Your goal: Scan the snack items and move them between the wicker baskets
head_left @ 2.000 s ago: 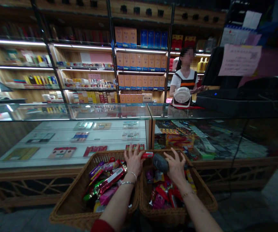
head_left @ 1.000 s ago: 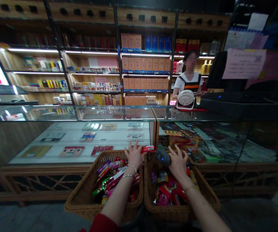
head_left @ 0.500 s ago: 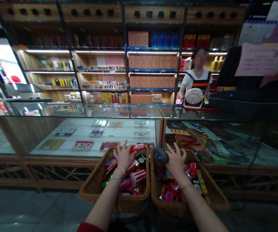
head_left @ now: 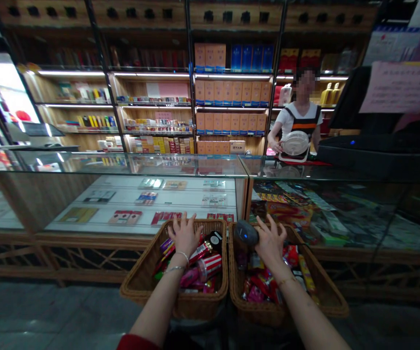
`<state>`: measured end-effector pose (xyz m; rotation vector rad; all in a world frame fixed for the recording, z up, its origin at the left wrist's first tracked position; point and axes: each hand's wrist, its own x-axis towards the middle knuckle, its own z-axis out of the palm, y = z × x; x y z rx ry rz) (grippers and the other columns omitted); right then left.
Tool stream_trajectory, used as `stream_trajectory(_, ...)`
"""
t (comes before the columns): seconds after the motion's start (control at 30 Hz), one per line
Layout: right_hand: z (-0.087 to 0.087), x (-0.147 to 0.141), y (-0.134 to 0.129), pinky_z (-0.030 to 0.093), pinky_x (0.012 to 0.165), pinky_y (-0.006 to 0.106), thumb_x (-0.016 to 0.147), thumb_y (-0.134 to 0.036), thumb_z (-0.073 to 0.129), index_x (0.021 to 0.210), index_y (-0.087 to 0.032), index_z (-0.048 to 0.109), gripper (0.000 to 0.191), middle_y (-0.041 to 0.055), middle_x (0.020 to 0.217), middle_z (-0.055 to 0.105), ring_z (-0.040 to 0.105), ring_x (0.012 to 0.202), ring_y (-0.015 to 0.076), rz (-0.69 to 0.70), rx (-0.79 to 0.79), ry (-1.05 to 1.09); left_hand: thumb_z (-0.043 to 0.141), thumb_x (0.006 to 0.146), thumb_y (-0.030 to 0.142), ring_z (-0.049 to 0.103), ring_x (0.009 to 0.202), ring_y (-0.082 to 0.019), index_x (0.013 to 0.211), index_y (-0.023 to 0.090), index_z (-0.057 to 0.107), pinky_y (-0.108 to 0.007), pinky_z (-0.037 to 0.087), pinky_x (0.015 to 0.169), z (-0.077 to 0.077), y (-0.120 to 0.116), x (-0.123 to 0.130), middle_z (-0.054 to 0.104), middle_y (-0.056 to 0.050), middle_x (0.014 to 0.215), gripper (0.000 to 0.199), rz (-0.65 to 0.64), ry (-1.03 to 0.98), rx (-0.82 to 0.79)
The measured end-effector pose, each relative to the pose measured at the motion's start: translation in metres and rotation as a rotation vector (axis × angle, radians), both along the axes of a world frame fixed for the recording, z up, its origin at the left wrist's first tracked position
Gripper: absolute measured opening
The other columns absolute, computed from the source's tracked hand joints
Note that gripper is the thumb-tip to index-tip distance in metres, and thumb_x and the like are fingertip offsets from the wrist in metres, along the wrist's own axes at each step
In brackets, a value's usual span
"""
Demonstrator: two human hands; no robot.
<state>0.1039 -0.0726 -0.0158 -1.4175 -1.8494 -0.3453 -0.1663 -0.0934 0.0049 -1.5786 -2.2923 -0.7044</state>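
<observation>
My left hand [head_left: 185, 236] is over the left wicker basket [head_left: 136, 287], palm down with its fingers spread and nothing in its grasp. Below it lie snack packs, among them a red-and-white striped cup [head_left: 210, 266] and a round black item [head_left: 214, 239]. A dark handheld scanner [head_left: 246, 233] with a blue light is held in my right hand [head_left: 269, 241], above the right wicker basket [head_left: 336, 304]. Some of my right fingers stick out past the scanner. Red packets [head_left: 263, 284] and a yellow pack [head_left: 306, 274] lie in that basket.
Beyond the baskets stands a glass counter [head_left: 246, 176] with flat packs inside. Behind it, a person [head_left: 297, 119] stands by a white fan [head_left: 295, 144]. A dark monitor [head_left: 352, 99] with a pink paper is at the right. Stocked shelves [head_left: 231, 108] line the back wall.
The red tube that was in my left hand is no longer in view, and that hand's fingers are now spread. The person's hand behind the counter has moved onto the fan's side.
</observation>
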Motion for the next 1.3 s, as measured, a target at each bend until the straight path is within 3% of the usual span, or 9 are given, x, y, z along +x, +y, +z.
stream_trajectory(0.33,-0.005,0.041,0.008,0.014,0.108,0.051,0.072,-0.009,0.054,0.094,-0.025,0.072,0.032,0.0008,0.134,0.064,0.033,0.139,0.0279,-0.072,-0.010,-0.027,0.055,0.088,0.046,0.024,0.146,-0.042,0.138,0.019,0.055,-0.062,0.023,0.117,0.004,0.013,0.023,0.043,-0.014,0.154,0.057,-0.125,0.049,0.047)
stream_trajectory(0.57,-0.015,0.078,0.011,0.013,0.107,0.053,0.072,-0.014,0.055,0.095,-0.025,0.071,0.030,0.0034,0.135,0.064,0.031,0.140,0.0288,-0.111,0.019,-0.040,0.059,0.086,0.043,0.029,0.145,-0.039,0.137,0.019,0.055,-0.060,0.027,0.117,-0.001,0.023,0.076,0.048,-0.014,0.151,0.056,-0.299,0.097,0.057)
stream_trajectory(0.77,-0.024,0.104,0.015,0.015,0.107,0.052,0.076,-0.015,0.053,0.097,-0.026,0.070,0.028,-0.0007,0.135,0.063,0.030,0.140,0.0264,-0.181,-0.009,-0.038,0.061,0.086,0.038,0.032,0.145,-0.034,0.137,0.013,0.052,-0.051,0.028,0.119,-0.006,0.029,0.130,0.048,-0.015,0.149,0.058,-0.519,0.108,-0.010)
stream_trajectory(0.87,-0.025,0.111,0.018,0.015,0.107,0.052,0.077,-0.014,0.052,0.098,-0.026,0.070,0.030,-0.0014,0.136,0.062,0.031,0.140,0.0260,-0.215,-0.050,-0.016,0.055,0.090,0.039,0.031,0.145,-0.029,0.140,0.013,0.047,-0.046,0.026,0.121,-0.007,0.031,0.156,0.046,-0.014,0.151,0.058,-0.577,0.107,-0.159)
stream_trajectory(0.97,-0.024,0.115,0.020,0.016,0.107,0.052,0.078,-0.015,0.051,0.099,-0.026,0.071,0.031,-0.0007,0.137,0.062,0.030,0.141,0.0271,-0.231,-0.086,-0.008,0.054,0.090,0.040,0.043,0.138,-0.028,0.138,0.010,0.049,-0.042,0.031,0.118,-0.012,0.035,0.178,0.053,-0.017,0.144,0.057,-0.573,0.104,-0.349)
stream_trajectory(1.13,-0.025,0.117,0.017,0.016,0.107,0.053,0.077,-0.013,0.051,0.099,-0.025,0.071,0.032,0.0017,0.137,0.062,0.028,0.143,0.0280,-0.256,-0.106,0.020,0.063,0.082,0.051,0.063,0.117,-0.032,0.122,0.007,0.061,-0.040,0.051,0.096,-0.030,0.047,0.202,0.068,-0.024,0.120,0.060,-0.469,0.057,-0.595)
stream_trajectory(1.3,-0.027,0.116,0.013,0.016,0.108,0.053,0.075,-0.009,0.050,0.097,-0.023,0.071,0.033,0.0028,0.137,0.062,0.028,0.143,0.0278,-0.253,-0.127,0.058,0.064,0.078,0.055,0.066,0.112,-0.031,0.114,0.014,0.069,-0.039,0.054,0.089,-0.045,0.061,0.220,0.071,-0.022,0.117,0.055,-0.355,0.025,-0.763)
